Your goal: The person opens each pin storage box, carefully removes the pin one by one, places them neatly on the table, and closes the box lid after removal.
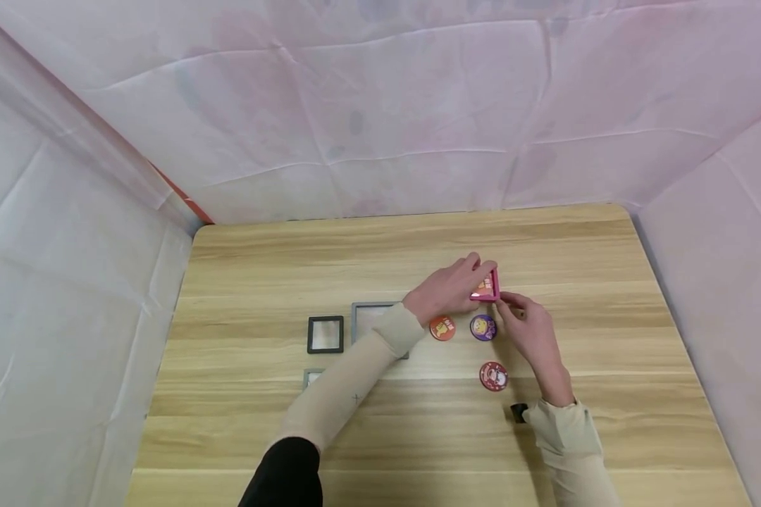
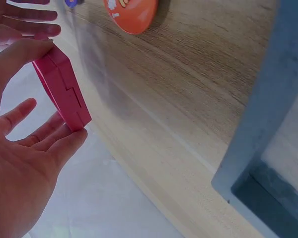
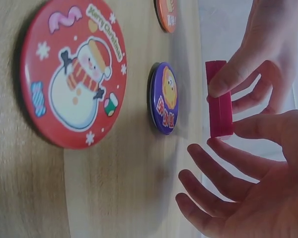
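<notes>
My left hand grips a small pink square frame between thumb and fingers, raised over the back right of the table. An orange picture shows inside the frame in the head view. My right hand pinches the frame's near right corner with thumb and index finger, its other fingers spread in the right wrist view. Just below the hands lie an orange round badge and a purple round badge. Nearer to me is a red snowman badge.
A black square frame lies on the wooden table to the left. A larger grey frame and a smaller grey one are partly hidden by my left arm. Pale cloth hangs behind the table.
</notes>
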The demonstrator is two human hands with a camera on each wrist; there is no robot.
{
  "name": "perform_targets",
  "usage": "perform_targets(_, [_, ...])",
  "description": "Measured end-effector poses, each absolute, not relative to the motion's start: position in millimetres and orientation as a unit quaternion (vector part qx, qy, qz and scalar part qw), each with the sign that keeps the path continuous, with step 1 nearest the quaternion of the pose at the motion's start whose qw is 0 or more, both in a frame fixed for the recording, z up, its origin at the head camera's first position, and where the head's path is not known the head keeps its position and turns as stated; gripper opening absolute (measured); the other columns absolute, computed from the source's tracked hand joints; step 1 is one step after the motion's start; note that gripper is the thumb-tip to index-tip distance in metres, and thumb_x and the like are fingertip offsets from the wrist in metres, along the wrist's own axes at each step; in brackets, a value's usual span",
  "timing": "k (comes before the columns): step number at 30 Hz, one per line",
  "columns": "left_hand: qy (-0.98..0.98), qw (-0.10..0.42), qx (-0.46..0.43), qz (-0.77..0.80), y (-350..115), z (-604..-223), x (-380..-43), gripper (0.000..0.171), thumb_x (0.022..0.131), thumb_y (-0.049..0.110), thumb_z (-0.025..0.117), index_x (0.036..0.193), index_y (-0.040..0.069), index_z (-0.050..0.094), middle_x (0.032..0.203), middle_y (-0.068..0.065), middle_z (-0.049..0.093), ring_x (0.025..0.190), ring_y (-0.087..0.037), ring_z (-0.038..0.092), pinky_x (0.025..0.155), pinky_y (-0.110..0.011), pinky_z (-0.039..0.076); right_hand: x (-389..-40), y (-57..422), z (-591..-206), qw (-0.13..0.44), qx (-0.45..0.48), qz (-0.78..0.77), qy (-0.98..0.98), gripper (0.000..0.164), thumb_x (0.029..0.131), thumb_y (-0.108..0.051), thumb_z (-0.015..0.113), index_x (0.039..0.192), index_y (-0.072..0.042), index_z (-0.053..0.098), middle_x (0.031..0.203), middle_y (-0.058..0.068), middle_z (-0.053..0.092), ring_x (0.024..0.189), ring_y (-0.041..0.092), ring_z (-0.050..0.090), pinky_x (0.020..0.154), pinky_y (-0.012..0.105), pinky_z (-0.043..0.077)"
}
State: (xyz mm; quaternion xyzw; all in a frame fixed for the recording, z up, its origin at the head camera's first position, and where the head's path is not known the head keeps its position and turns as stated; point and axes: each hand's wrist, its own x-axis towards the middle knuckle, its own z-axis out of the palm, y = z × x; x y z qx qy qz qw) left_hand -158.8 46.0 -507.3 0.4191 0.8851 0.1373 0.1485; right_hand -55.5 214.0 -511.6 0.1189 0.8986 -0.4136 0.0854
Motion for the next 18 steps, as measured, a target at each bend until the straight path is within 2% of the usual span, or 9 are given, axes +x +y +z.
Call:
perform_targets(6, [0.888, 0.147, 0.416, 0.126, 38, -509, -154, 0.068, 0.093, 0.034, 0.069, 0.148, 0.015, 0.035, 0.127, -0.007, 0.047, 0.099, -0.015, 0.053, 0.082, -0.024, 0.059, -52, 208, -510, 0.094, 0.105, -0.422, 0.896, 0.058, 0.106, -0.043, 0.047, 0.141, 0.003, 0.056, 0.143, 0.036, 0.055, 0.128, 0.054, 0.053, 0.101, 0.068, 0.049])
perform_targets(11, [0.886, 0.139, 0.423, 0.129, 29, -507, -148, 0.07, 0.091, 0.033, 0.071, 0.147, 0.014, 0.035, 0.129, -0.008, 0.047, 0.095, -0.016, 0.054, 0.079, -0.025, 0.061, -50, 204, -510, 0.087, 0.092, -0.43, 0.894, 0.054, 0.107, -0.039, 0.048, 0.14, 0.002, 0.058, 0.144, 0.034, 0.056, 0.128, 0.053, 0.053, 0.102, 0.068, 0.05])
perform_targets(18, [0.883, 0.126, 0.431, 0.136, 17, -504, -139, 0.07, 0.091, 0.032, 0.072, 0.147, 0.013, 0.036, 0.126, -0.008, 0.048, 0.093, -0.015, 0.055, 0.079, -0.025, 0.061, -47, 197, -511, 0.065, 0.065, -0.428, 0.899, 0.046, 0.107, -0.029, 0.05, 0.134, 0.007, 0.061, 0.137, 0.036, 0.061, 0.123, 0.053, 0.058, 0.1, 0.066, 0.051])
